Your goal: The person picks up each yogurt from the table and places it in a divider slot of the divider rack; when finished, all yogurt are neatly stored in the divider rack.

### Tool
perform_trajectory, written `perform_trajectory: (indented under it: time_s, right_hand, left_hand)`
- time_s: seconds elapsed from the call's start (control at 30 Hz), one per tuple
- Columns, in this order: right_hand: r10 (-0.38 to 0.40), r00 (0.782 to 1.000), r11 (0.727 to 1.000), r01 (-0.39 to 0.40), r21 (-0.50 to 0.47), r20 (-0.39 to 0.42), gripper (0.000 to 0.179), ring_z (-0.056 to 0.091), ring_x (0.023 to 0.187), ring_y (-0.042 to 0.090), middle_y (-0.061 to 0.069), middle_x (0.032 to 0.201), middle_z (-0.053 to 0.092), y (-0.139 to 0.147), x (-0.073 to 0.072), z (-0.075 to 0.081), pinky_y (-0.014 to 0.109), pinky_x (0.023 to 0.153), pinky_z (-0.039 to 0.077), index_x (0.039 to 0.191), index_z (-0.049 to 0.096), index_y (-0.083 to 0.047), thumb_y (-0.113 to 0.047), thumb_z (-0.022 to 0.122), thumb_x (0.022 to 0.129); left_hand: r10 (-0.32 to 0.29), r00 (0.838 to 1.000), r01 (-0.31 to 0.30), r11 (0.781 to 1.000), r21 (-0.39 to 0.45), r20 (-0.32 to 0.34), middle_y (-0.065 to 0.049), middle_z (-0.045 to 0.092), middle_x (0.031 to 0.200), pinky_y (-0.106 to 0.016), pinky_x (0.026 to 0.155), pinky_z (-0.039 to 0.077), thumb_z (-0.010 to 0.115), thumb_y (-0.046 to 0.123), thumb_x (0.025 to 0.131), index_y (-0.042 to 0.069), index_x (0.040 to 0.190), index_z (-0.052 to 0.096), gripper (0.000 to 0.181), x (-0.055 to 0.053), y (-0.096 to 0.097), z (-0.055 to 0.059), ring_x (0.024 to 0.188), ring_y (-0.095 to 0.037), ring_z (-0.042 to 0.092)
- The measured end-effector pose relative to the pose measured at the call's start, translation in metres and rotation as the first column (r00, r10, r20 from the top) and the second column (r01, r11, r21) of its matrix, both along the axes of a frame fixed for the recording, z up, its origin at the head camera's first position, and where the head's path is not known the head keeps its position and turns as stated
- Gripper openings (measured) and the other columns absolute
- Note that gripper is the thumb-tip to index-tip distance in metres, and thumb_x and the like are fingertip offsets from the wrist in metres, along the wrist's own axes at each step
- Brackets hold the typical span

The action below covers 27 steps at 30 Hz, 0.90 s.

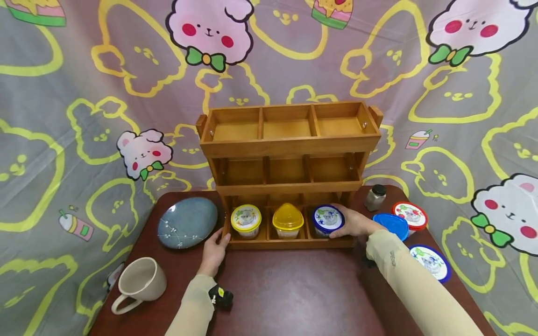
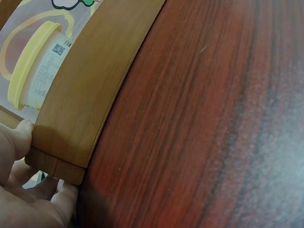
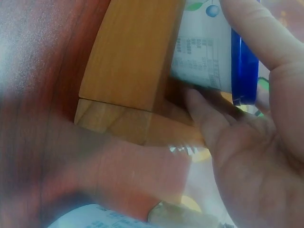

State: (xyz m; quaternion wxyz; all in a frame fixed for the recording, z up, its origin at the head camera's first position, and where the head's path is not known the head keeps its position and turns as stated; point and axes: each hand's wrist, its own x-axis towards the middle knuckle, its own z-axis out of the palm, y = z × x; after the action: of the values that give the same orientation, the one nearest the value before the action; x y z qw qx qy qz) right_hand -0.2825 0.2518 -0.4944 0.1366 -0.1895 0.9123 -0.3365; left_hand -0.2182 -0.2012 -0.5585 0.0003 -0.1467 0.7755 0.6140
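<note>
A three-tier wooden shelf [image 1: 290,147] stands at the back of the table. Its bottom tier holds a yellow-lidded tub [image 1: 246,220], a tub with a peaked yellow top [image 1: 288,219] and a blue-lidded tub [image 1: 328,219], one per compartment. My right hand [image 1: 355,222] grips the blue-lidded tub in the right compartment; in the right wrist view the thumb lies across its blue lid [image 3: 244,71] and fingers reach along its side. At the shelf's left front corner, my left hand [image 1: 213,254] pinches the wooden side [image 2: 54,164] between thumb and fingers.
On the left lie a blue-grey plate [image 1: 189,221] and a beige mug [image 1: 143,282]. To the right stand a black-capped jar [image 1: 375,198], a red-lidded tub [image 1: 411,214], a container with a plain blue lid [image 1: 392,226] and another blue-rimmed tub [image 1: 429,262]. Patterned cloth [image 1: 294,70] hangs behind.
</note>
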Motion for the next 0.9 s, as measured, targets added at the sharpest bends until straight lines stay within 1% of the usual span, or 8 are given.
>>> perform_trajectory:
  time_s: [0.13,0.23,0.4,0.5,0.6,0.7,0.8,0.9]
  right_hand:
    - [0.006,1.0,1.0,-0.006,-0.004,0.008,0.105,0.048,0.121,0.041,0.025,0.136,0.049,-0.001,0.002,0.003,0.061,0.106,0.034,0.151,0.028,0.001,-0.034,0.09,0.072]
    - [0.001,1.0,1.0,-0.002,0.016,0.023,0.109,0.046,0.125,0.043,0.028,0.14,0.045,-0.004,0.004,0.006,0.062,0.107,0.032,0.152,0.024,0.002,-0.032,0.09,0.073]
    - [-0.042,0.996,0.997,0.037,0.068,0.078,0.116,0.042,0.129,0.047,0.031,0.146,0.037,-0.008,0.008,0.012,0.063,0.107,0.03,0.156,0.014,0.0,-0.032,0.09,0.073]
    - [-0.046,0.997,0.995,0.04,0.088,0.062,0.117,0.042,0.129,0.047,0.032,0.147,0.036,-0.009,0.011,0.019,0.063,0.107,0.031,0.157,0.013,-0.001,-0.032,0.09,0.073]
    - [-0.032,0.999,0.995,0.029,0.098,0.027,0.116,0.041,0.13,0.048,0.034,0.148,0.034,-0.007,0.016,0.029,0.062,0.107,0.032,0.156,0.015,0.002,-0.032,0.089,0.074]
    - [-0.021,1.0,0.991,0.02,0.132,0.006,0.111,0.038,0.132,0.049,0.034,0.149,0.033,-0.001,0.024,0.043,0.062,0.106,0.033,0.155,0.018,0.002,-0.036,0.087,0.076]
    - [-0.015,1.0,0.984,0.017,0.179,-0.013,0.105,0.037,0.133,0.05,0.033,0.148,0.035,0.01,0.036,0.062,0.063,0.104,0.034,0.154,0.025,0.0,-0.043,0.084,0.078]
    - [-0.006,0.999,0.98,0.016,0.196,-0.052,0.101,0.039,0.13,0.051,0.032,0.147,0.037,0.022,0.05,0.086,0.065,0.1,0.037,0.153,0.03,-0.001,-0.047,0.082,0.079]
  left_hand:
    - [-0.004,1.0,0.004,1.0,-0.001,-0.003,-0.024,0.045,0.146,-0.05,0.106,0.038,0.056,0.022,0.103,-0.001,0.148,0.041,0.053,0.001,0.0,-0.001,0.129,-0.035,0.047]
    - [-0.004,1.0,0.004,1.0,-0.001,-0.008,-0.025,0.046,0.145,-0.049,0.106,0.038,0.056,0.021,0.103,-0.001,0.148,0.041,0.053,0.001,0.001,-0.001,0.128,-0.035,0.047]
    - [-0.008,1.0,0.007,1.0,-0.005,-0.005,-0.025,0.046,0.145,-0.05,0.106,0.039,0.056,0.022,0.103,-0.001,0.148,0.041,0.053,0.002,0.001,-0.001,0.129,-0.036,0.047]
    - [-0.006,1.0,0.006,1.0,-0.003,-0.006,-0.026,0.046,0.145,-0.05,0.105,0.039,0.057,0.021,0.103,-0.002,0.148,0.041,0.053,0.003,0.001,0.0,0.129,-0.036,0.048]
    - [-0.001,1.0,0.001,1.0,-0.002,-0.01,-0.026,0.046,0.144,-0.05,0.105,0.04,0.057,0.02,0.103,-0.002,0.148,0.041,0.053,0.002,0.0,0.0,0.128,-0.036,0.048]
    - [0.0,1.0,0.0,1.0,-0.003,-0.009,-0.025,0.047,0.144,-0.05,0.105,0.04,0.057,0.021,0.103,-0.001,0.148,0.041,0.053,0.002,0.0,0.0,0.128,-0.036,0.049]
    - [-0.001,1.0,0.001,1.0,0.001,-0.016,-0.025,0.047,0.144,-0.049,0.105,0.04,0.057,0.02,0.103,-0.002,0.148,0.042,0.052,0.002,0.0,0.0,0.127,-0.035,0.049]
    - [-0.001,0.999,0.0,1.0,-0.011,-0.039,-0.026,0.048,0.143,-0.049,0.104,0.041,0.056,0.019,0.103,-0.004,0.147,0.042,0.052,0.002,-0.001,0.0,0.126,-0.036,0.05]
